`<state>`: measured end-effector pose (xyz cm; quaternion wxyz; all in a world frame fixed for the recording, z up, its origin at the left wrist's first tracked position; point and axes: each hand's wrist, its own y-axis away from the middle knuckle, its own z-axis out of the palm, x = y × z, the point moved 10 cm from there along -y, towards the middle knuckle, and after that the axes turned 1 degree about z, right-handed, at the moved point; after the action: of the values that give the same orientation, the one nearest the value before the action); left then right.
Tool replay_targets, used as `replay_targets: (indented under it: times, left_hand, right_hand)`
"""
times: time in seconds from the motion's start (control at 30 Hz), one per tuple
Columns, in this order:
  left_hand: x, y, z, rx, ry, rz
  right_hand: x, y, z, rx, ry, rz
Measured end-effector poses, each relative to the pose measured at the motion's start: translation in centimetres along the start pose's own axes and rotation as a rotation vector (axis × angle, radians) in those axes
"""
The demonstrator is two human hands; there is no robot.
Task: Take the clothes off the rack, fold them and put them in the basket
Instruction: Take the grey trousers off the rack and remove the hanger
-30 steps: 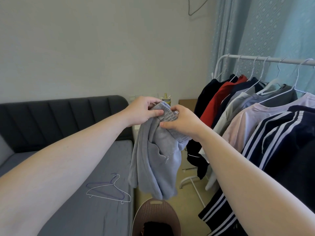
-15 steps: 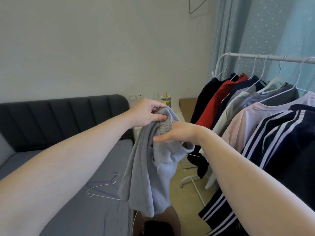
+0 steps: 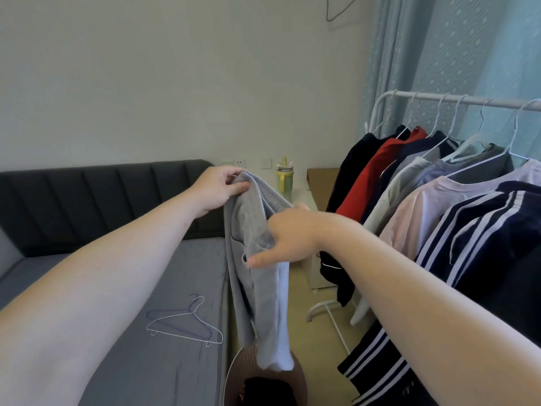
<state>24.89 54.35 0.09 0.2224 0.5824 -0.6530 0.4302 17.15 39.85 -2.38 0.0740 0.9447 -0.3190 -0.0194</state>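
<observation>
**Q:** So, starting closest to you, what is sitting there?

**Me:** Down at the bottom edge a brown basket (image 3: 298, 376) is showing its rim, with something dark lying inside it (image 3: 268, 391). Just above it the lower end of the grey garment (image 3: 257, 288) is dangling, its hem reaching down over the rim.

**Q:** And your hands?

**Me:** I am holding the garment up in the air. My left hand (image 3: 218, 189) is pinching its top edge between thumb and fingers. My right hand (image 3: 288, 237) is lying against the cloth lower down, thumb stretched out across the front; the other fingers are hidden behind the fabric, so I cannot tell whether they are gripping it.

**Q:** What is lying to the left?

**Me:** Two wire hangers (image 3: 187, 325), one white and one purple, are resting together on the grey seat of the sofa (image 3: 73, 200).

**Q:** And to the right?

**Me:** More clothes are hanging on the white rack (image 3: 456, 98): striped navy pieces (image 3: 483, 230) nearest me, then pale, grey, navy, red and black tops further along.

**Q:** Any writing you can read?

**Me:** None is showing legibly. Further back a yellow-green bottle (image 3: 284, 178) is standing by the wall, a brown box (image 3: 323, 186) beside it, and a patterned blue curtain (image 3: 453, 48) is hanging behind the rack.
</observation>
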Motion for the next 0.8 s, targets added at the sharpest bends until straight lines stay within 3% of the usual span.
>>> replay_targets:
  times: [0.1, 0.2, 0.27, 0.33, 0.43, 0.63, 0.8]
  left_hand:
    - [-1.1, 0.0, -2.5, 0.057, 0.08, -0.015]
    - [-1.0, 0.0, -3.6, 0.102, 0.162, -0.041]
    - [-0.7, -0.1, -3.6, 0.123, 0.17, -0.083]
    - [-0.5, -0.1, -3.0, 0.111, 0.135, -0.104]
    - [-0.1, -0.1, -2.3, 0.115, 0.169, -0.119]
    - [0.3, 0.0, -1.7, 0.106, 0.215, -0.143]
    - [0.2, 0.1, -1.1, 0.077, 0.322, -0.157]
  right_hand:
    - [3.1, 0.9, -2.3, 0.11, 0.039, 0.056]
    - [6.6, 2.0, -5.5, 0.336, 0.067, 0.161]
    - [9.2, 2.0, -5.9, 0.348, 0.006, 0.268]
    - [11.2, 1.7, -5.1, 0.312, -0.176, 0.327]
    - [13.1, 2.3, -4.8, 0.5, -0.487, 0.373]
    - [14.8, 2.7, -3.9, 0.685, -0.662, 0.381]
    - [16.9, 2.8, -1.3, 0.811, -1.213, 0.403]
